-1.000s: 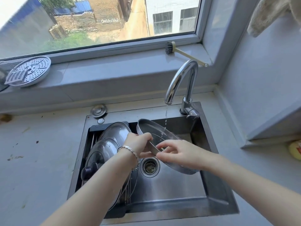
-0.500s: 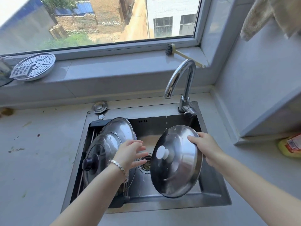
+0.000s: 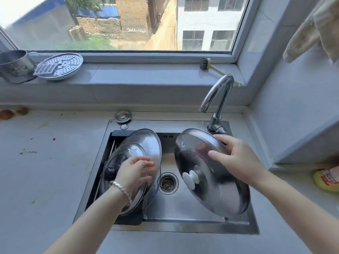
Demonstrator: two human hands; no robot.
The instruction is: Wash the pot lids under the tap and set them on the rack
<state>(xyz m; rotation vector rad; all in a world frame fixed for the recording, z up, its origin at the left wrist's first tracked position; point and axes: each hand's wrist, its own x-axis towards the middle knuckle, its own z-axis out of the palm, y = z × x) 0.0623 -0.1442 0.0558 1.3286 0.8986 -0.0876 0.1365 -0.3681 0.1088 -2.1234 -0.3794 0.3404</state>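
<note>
My right hand [image 3: 236, 160] grips the upper rim of a large steel lid with a white knob [image 3: 207, 173], held tilted over the right half of the sink [image 3: 183, 228]. The tap [image 3: 216, 94] curves above it, and I see no water running. At the sink's left, a glass lid with a black knob [image 3: 126, 154] and a steel lid [image 3: 146, 142] lean on the black rack [image 3: 128, 219]. My left hand [image 3: 137, 171] hovers in front of the glass lid, fingers apart, holding nothing.
The drain [image 3: 167, 183] lies between the two hands. On the windowsill are a perforated steamer plate [image 3: 60, 66], a metal cup [image 3: 14, 66] and a brush [image 3: 205, 63]. A sink plug [image 3: 123, 116] rests on the counter, a yellow packet [image 3: 326, 178] at right.
The steel lid was flipped from underside-up under the stream to knob-side facing me; my left hand let go and moved left toward the rack. The water has stopped.
</note>
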